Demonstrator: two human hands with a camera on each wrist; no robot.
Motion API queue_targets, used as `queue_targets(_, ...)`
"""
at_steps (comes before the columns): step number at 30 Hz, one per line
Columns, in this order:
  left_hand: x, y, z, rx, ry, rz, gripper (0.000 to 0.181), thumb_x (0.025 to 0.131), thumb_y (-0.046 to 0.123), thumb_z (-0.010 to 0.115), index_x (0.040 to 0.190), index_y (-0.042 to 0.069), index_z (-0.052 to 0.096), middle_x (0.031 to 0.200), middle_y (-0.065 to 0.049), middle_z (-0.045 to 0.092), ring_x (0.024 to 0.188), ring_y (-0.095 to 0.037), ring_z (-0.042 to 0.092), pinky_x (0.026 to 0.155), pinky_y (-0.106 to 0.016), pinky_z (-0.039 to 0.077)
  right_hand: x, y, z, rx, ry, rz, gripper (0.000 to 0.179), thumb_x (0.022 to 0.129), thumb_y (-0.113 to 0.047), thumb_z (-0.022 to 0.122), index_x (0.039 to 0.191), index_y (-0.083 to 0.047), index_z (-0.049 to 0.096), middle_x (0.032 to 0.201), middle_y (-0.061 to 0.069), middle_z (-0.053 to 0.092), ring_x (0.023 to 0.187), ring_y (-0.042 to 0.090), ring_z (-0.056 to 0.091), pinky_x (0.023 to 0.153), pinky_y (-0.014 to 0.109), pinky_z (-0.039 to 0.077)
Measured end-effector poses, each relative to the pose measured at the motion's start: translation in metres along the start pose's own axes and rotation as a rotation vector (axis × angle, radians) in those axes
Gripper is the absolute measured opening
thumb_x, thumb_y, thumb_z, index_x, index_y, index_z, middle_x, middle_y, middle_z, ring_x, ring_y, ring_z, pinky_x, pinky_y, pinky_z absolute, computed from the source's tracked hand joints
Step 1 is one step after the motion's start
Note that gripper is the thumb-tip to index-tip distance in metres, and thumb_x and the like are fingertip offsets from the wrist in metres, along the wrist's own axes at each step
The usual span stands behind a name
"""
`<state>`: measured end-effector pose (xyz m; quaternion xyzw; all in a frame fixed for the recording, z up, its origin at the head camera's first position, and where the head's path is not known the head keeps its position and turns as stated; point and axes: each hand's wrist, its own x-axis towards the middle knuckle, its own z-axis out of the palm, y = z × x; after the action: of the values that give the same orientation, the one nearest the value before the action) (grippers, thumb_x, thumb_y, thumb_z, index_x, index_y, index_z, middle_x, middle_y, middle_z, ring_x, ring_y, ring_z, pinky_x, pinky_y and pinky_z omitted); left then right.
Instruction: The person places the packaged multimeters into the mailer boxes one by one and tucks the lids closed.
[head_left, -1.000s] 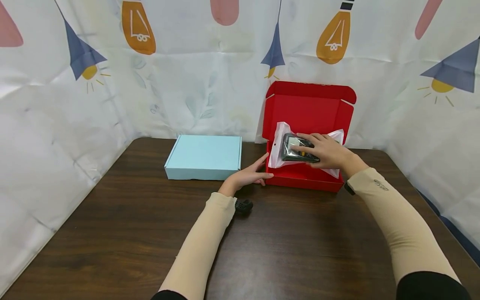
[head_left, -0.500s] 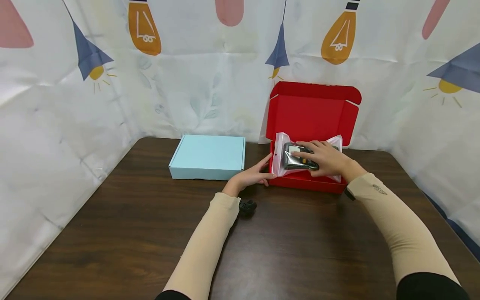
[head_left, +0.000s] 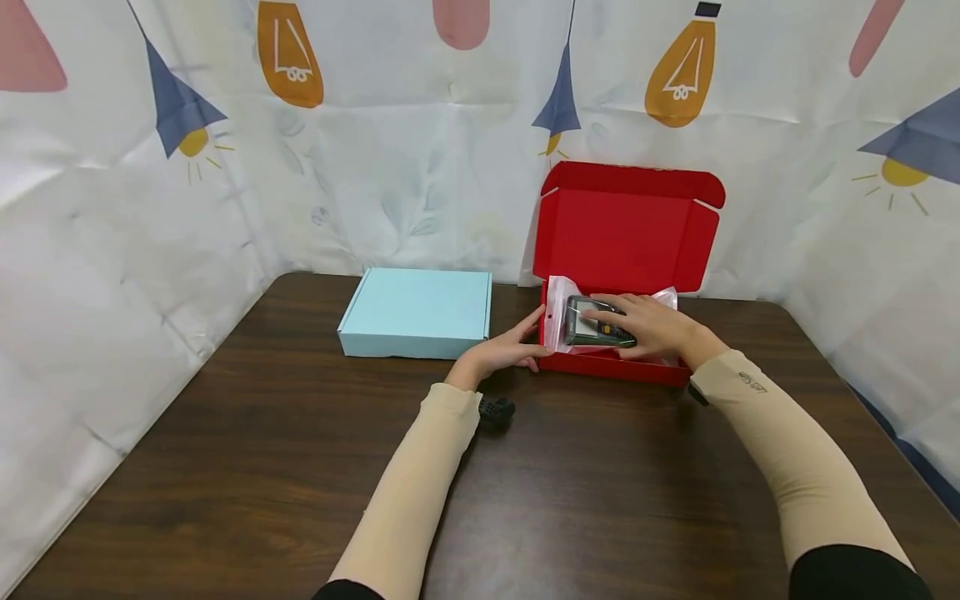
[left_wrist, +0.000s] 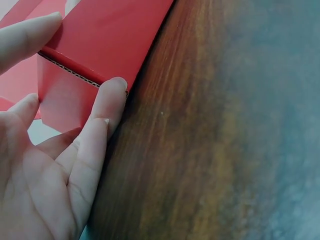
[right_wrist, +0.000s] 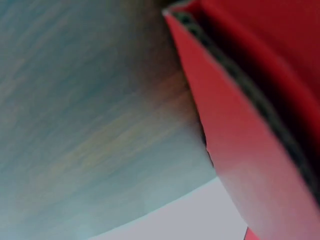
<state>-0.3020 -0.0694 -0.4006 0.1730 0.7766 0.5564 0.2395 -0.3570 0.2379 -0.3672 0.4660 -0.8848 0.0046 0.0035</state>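
A wide passage lay over the near part of the table (head_left: 585, 500), between 2 sleeves (head_left: 408, 492). The raised lid (head_left: 626, 233) of the red box (head_left: 615, 367) barred the rear; the right hand (head_left: 652, 327) and bagged device (head_left: 587, 323) obstructed its opening. The light-blue box (head_left: 416, 304) stood near the left hand (head_left: 501, 353).

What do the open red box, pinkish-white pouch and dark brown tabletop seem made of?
Red box: satin corrugated cardboard; fluted edge shows. Pinkish-white pouch: probably glossy plastic film; highlights show. Dark brown tabletop: wood or laminate, lightly glossy, with grain streaks.
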Motion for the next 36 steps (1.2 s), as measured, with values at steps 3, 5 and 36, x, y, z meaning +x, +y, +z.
queue_targets(3,0.000,0.000,0.000,-0.001,-0.001,-0.002,0.090,0.098,0.029,0.063,0.166,0.034,0.004,0.166,-0.012,0.018,0.097,-0.027,0.064,0.105,-0.042,0.047,0.001,0.000,0.002,0.001,-0.007,0.006,0.095,0.079,-0.034,0.086,0.159,-0.022,0.035,0.161,0.016,0.029,0.137,0.041,0.038,0.108,0.065,0.038)
queue_targets(5,0.000,0.000,-0.001,-0.005,-0.001,0.000,0.090,0.098,0.030,0.063,0.166,0.034,0.004,0.166,-0.012,0.018,0.098,-0.027,0.064,0.104,-0.042,0.047,0.002,-0.001,0.003,0.007,-0.017,0.020,0.096,0.079,-0.033,0.086,0.159,-0.022,0.035,0.162,0.015,0.028,0.138,0.041,0.037,0.109,0.065,0.037)
queue_targets(36,-0.001,-0.001,0.002,-0.004,0.010,0.026,0.088,0.100,0.024,0.059,0.166,0.034,0.002,0.165,-0.012,0.020,0.097,-0.028,0.062,0.102,-0.044,0.048,0.014,-0.021,-0.001,0.232,-0.165,0.263,0.101,0.080,-0.019,0.086,0.163,-0.023,0.030,0.169,0.016,0.015,0.150,0.046,0.017,0.115,0.070,0.018)
